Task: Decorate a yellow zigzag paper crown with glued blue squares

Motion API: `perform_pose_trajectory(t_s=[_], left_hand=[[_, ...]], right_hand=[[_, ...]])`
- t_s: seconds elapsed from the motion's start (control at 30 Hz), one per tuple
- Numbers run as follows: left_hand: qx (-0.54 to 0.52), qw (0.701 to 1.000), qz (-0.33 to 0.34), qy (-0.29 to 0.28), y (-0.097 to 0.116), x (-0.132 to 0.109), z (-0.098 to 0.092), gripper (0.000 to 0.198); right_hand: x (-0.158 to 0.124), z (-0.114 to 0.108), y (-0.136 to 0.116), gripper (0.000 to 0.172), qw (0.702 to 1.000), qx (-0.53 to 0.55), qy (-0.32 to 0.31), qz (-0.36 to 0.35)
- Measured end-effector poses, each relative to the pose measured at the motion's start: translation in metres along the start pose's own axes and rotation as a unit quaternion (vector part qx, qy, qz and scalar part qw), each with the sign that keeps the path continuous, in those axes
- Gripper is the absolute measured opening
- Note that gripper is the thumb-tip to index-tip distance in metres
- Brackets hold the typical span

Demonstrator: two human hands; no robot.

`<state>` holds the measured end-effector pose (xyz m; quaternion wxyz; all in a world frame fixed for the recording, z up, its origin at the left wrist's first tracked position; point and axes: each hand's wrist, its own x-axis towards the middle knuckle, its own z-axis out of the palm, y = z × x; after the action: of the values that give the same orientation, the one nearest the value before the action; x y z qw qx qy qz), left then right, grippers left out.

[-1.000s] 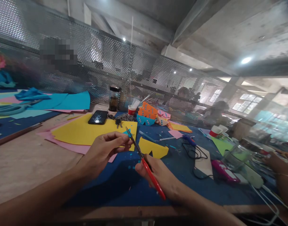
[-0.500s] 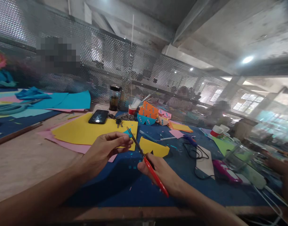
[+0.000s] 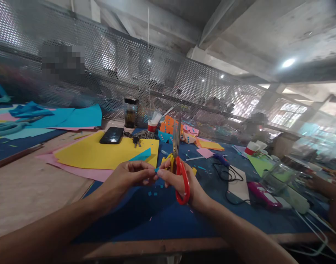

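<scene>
My right hand [image 3: 181,181] grips red-handled scissors [image 3: 178,165], blades pointing straight up and closed. Its fingertips also meet my left hand [image 3: 129,178] over a tiny blue paper scrap [image 3: 157,170], which both hands pinch between them. Both hands hover above the dark blue mat [image 3: 168,216] near the table's front edge. A blue paper triangle [image 3: 141,155] lies on the big yellow sheet [image 3: 102,152] just beyond my left hand. Small blue bits are scattered on the mat under the hands.
A black phone [image 3: 111,135] and keys [image 3: 136,139] lie on the yellow sheet. Folded orange, pink and blue paper pieces [image 3: 173,132], a red cup [image 3: 152,126] and a dark jar [image 3: 130,113] stand by the mesh screen. Cables and a pink device [image 3: 262,195] lie right, near another person's arm [image 3: 329,190].
My right hand swung the scissors from slanting across the mat to upright and came left to meet my left hand. The blue triangle left my left fingers and now lies on the yellow sheet.
</scene>
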<state>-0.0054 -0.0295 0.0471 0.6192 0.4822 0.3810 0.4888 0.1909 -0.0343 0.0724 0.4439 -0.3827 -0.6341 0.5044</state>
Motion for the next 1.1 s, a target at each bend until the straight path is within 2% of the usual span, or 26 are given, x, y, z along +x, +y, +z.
perform_pose_trajectory(t_s=[0.1, 0.57, 0.97, 1.1], left_hand=[[0.018, 0.999, 0.014, -0.026, -0.002, 0.000, 0.000, 0.029], [0.035, 0.999, 0.023, -0.029, -0.002, -0.001, 0.002, 0.028], [0.070, 0.997, 0.017, -0.025, 0.002, -0.003, 0.003, 0.027], [0.068, 0.997, 0.030, -0.013, 0.006, -0.004, 0.005, 0.028]], right_hand=[[0.002, 0.002, 0.004, 0.034, 1.000, -0.001, -0.009, -0.008], [0.004, 0.000, 0.001, 0.021, 0.998, -0.063, 0.005, 0.003], [0.006, 0.001, 0.003, 0.025, 0.997, -0.074, 0.012, 0.014], [0.003, -0.002, -0.001, 0.032, 0.998, -0.065, -0.020, 0.006]])
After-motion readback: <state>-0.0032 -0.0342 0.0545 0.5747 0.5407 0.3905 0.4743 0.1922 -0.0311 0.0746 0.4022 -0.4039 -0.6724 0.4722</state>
